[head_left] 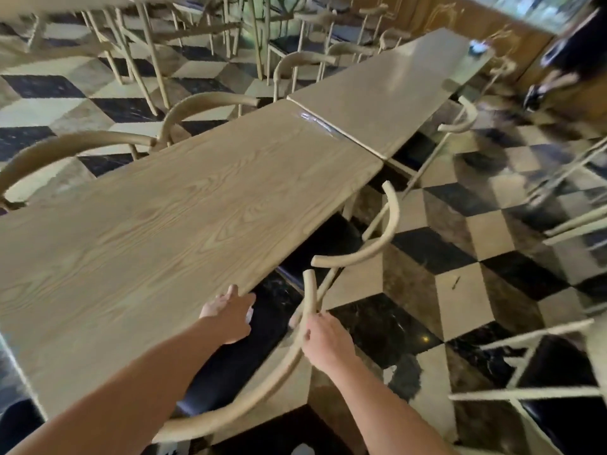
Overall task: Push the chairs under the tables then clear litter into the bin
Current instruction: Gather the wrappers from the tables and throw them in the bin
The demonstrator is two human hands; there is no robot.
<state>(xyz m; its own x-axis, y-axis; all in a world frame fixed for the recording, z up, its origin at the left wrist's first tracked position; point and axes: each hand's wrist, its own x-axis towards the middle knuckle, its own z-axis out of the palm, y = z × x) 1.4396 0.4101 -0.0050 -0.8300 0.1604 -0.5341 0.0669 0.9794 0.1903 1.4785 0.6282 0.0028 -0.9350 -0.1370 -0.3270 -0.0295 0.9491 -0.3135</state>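
Observation:
A long light-wood table point(170, 231) runs from the lower left toward the upper right. Just below me a chair point(262, 392) with a curved wooden back rail and a black seat sits partly under the table's near edge. My right hand point(323, 343) is shut on the right end of that rail. My left hand point(228, 315) rests on the table's edge above the black seat, with something small and white under its fingers. A second chair point(377, 238) of the same kind stands further along, its seat under the table.
A second table point(394, 90) butts onto the first, with a clear plastic scrap point(315, 121) at the joint and a small dark object point(478, 49) at its far end. More chairs line the left side point(210, 103). Loose chairs point(538, 382) stand at the right on the chequered floor. A person point(571, 54) is at the upper right.

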